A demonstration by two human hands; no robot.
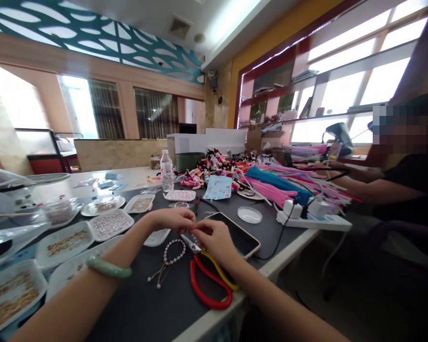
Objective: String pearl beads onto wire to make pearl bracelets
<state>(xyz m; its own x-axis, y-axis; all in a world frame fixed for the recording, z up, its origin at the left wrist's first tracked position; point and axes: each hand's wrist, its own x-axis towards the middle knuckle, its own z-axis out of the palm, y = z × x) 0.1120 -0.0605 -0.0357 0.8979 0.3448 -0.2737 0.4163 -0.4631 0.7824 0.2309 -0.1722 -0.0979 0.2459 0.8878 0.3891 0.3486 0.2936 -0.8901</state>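
Observation:
My left hand [176, 220] and my right hand [212, 237] meet over the dark table mat, fingertips pinched close together. Whatever lies between the fingers is too small to make out. A green bangle [109, 267] circles my left wrist. Just below my hands lie scissors with one red handle [214, 297] and one yellow handle, their blades partly under my fingers. To the left of the scissors rests a beaded bracelet [174, 251] with loose cord ends. A phone [237, 235] lies partly behind my right hand.
White trays [66, 242] of beads and gold pieces fill the left side. Behind stand a water bottle [167, 172] and a pile of small dolls [214, 166]. Pipe cleaners [274, 185] and a power strip [314, 221] are at the right, near a person [406, 190] in dark clothes.

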